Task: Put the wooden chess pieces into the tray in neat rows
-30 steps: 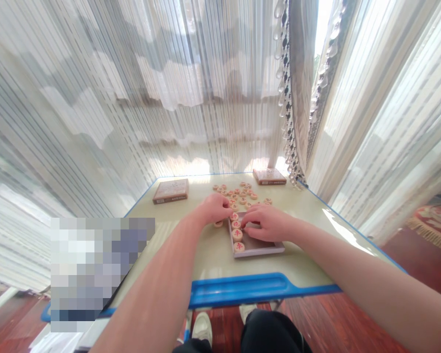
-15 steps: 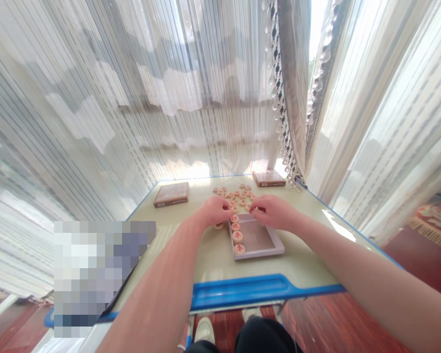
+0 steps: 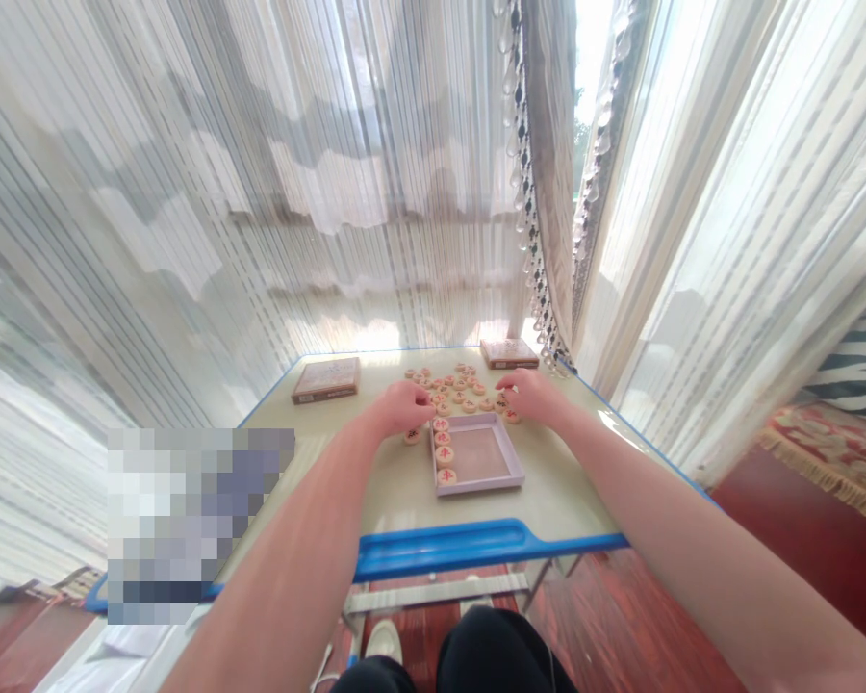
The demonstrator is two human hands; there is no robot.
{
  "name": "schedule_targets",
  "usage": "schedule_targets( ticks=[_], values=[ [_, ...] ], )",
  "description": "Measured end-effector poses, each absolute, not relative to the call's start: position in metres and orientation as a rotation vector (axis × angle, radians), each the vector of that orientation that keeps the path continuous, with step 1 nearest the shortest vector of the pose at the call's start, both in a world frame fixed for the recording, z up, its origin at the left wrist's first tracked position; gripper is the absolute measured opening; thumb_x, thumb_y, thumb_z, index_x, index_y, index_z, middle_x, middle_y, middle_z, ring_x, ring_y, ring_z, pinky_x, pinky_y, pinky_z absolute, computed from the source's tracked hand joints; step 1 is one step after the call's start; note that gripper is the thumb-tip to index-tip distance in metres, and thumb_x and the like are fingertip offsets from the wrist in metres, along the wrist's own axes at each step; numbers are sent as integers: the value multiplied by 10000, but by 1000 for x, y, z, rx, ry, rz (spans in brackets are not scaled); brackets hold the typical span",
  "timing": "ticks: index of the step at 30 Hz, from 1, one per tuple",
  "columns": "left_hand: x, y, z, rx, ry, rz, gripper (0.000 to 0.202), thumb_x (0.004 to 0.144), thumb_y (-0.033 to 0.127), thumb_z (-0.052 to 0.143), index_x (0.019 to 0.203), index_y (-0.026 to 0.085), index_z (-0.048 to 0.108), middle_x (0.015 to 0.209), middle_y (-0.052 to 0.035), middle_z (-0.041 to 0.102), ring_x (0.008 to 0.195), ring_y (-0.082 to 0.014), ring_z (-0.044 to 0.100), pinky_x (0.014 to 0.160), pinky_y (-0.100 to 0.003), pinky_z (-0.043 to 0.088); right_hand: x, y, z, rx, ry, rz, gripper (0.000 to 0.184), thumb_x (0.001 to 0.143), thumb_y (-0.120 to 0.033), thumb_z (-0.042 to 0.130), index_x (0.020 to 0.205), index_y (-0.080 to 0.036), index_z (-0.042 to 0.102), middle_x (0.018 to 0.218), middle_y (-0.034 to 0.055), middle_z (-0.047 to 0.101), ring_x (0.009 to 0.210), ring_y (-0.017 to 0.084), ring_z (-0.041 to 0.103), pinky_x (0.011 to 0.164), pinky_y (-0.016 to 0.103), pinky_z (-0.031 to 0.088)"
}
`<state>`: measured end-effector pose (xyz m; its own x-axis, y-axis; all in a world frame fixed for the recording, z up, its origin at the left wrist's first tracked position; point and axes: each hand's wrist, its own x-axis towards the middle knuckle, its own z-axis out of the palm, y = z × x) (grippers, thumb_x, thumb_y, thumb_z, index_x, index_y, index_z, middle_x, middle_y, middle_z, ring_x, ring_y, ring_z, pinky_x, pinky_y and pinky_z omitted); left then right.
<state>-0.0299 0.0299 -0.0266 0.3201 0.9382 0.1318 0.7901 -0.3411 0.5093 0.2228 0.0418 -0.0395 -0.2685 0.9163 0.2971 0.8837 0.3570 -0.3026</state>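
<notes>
A shallow pale box tray point(image 3: 512, 452) lies on the table, with a column of round wooden xiangqi pieces point(image 3: 445, 454) bearing red characters along its left side. My left hand point(image 3: 404, 408) is at the tray's far left corner, its fingers pressed together; what they grip, if anything, is hidden. Just under that hand sits a loose piece with a dark character point(image 3: 412, 437). Beyond the tray's far right corner, my right hand point(image 3: 536, 395) reaches over scattered xiangqi pieces point(image 3: 470, 406), fingers curved and apart, close to a piece point(image 3: 512, 417).
Two flat brown boxes stand at the far side, a left box point(image 3: 327, 378) and a right box point(image 3: 509, 353). The pale table point(image 3: 396, 505) has a blue rim with a grooved ledge point(image 3: 444, 547) at the front. Striped curtains point(image 3: 390, 241) hang behind. A blurred patch point(image 3: 198, 525) covers the left edge.
My right hand has moved away from the tray's far edge, right towards the loose pieces. My left hand stays at the tray's far left corner. The view has shifted slightly right.
</notes>
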Motion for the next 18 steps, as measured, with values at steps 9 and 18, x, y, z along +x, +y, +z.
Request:
schedule_targets(
  ticks=[9, 18],
  values=[
    [-30, 32, -25, 2367, 1743, 698, 296, 706, 313, 465, 872, 174, 667, 789, -28, 659, 727, -168, 568, 670, -272, 434, 214, 42, -39, -1861, -2026, 128, 292, 829, -274, 409, 1007, -225, 635, 1009, 71, 660, 917, 222, 592, 714, 290, 426],
    [-33, 42, -37, 2403, 1677, 559, 490, 847, 476, 357, 1234, 238, 539, 1366, -69, 453, 1261, -246, 387, 1051, -363, 281, 228, 43, -30, -1985, -2095, 187, 303, 811, -356, 454, 940, -196, 677, 949, 119, 680, 851, 243, 626, 670, 299, 433]
  ],
)
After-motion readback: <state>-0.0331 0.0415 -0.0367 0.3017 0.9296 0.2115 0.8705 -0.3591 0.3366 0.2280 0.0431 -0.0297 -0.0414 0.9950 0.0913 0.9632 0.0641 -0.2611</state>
